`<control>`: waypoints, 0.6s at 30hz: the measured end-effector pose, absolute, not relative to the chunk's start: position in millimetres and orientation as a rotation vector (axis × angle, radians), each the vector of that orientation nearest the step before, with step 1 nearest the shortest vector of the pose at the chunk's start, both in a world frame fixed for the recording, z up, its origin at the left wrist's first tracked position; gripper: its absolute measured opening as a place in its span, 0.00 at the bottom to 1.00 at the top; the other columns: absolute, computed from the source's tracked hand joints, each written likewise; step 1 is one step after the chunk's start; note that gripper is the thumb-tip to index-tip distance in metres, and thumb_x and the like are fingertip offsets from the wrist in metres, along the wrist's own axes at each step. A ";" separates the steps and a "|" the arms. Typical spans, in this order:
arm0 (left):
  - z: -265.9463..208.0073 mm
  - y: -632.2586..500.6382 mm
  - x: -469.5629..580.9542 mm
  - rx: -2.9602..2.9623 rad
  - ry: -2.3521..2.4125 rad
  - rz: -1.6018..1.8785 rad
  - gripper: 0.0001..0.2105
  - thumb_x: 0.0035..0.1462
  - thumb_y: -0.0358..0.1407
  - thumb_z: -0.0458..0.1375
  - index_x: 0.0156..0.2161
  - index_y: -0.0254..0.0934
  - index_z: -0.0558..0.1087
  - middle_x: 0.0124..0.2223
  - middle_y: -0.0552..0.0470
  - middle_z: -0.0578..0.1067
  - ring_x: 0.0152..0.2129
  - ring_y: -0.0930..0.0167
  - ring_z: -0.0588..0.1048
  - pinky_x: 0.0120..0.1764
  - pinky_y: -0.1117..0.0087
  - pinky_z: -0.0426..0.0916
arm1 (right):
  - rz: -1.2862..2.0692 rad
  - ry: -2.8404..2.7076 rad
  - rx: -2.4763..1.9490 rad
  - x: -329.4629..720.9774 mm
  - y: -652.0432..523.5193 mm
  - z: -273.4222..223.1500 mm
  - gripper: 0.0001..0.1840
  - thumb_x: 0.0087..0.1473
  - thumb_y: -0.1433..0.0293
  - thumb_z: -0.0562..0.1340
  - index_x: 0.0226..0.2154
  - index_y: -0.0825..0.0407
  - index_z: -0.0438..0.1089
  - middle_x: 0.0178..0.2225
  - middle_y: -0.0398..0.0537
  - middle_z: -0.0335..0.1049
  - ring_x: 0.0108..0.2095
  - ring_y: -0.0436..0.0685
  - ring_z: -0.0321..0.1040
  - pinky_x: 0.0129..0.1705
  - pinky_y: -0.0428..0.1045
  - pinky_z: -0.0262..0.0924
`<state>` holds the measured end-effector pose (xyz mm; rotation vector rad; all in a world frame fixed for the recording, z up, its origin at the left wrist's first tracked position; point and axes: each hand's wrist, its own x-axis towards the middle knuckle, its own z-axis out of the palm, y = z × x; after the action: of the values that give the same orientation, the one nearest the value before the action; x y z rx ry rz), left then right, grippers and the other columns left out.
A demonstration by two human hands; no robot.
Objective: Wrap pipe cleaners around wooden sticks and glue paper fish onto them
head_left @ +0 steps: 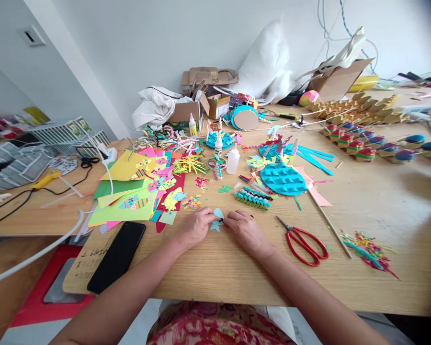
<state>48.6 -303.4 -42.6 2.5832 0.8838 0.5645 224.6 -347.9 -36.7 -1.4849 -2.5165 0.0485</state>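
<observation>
A small light blue paper fish (215, 225) lies on the table close to me, its forked tail toward my body. From its left side, my left hand (198, 225) presses its bunched fingertips onto the paper. My right hand (244, 231) is closed at the fish's right edge, thumb and fingers pinched together. A tiny dark piece (221, 219) shows at the right fingertips; its kind is too small to tell. Red-handled scissors (305, 245) rest to the right of my right hand. Beyond the hands lie several braided pipe cleaners (252, 199).
Coloured paper sheets (129, 203) with paper fish pile up at left, beside a black phone (118, 256). Glue bottles (233, 159) stand behind the hands. A blue woven paper disc (283, 179), a wooden stick (330, 223) and shredded paper (371, 249) lie at right. A white cable (68, 235) crosses the left.
</observation>
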 end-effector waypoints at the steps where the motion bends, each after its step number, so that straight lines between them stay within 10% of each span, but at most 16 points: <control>1: -42.8 -302.6 47.4 2.572 0.871 0.571 0.18 0.53 0.20 0.44 0.43 0.39 0.70 0.38 0.51 0.70 0.38 0.72 0.66 0.43 0.71 0.63 | 0.046 -2.509 -1.480 225.0 -347.7 -38.0 0.09 0.55 0.73 0.53 0.30 0.53 0.68 0.29 0.46 0.66 0.31 0.52 0.58 0.32 0.46 0.49; 18: -37.9 -310.2 53.8 2.804 0.888 0.363 0.13 0.58 0.31 0.45 0.40 0.36 0.71 0.35 0.48 0.68 0.36 0.68 0.65 0.39 0.68 0.63 | 0.022 -2.557 -1.466 224.5 -349.7 -35.5 0.08 0.54 0.73 0.53 0.29 0.54 0.68 0.29 0.47 0.65 0.32 0.53 0.58 0.34 0.47 0.50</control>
<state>53.8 -310.2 -37.9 2.8038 0.8878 0.3629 224.5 -349.7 -35.5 -1.4656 -2.5571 0.0218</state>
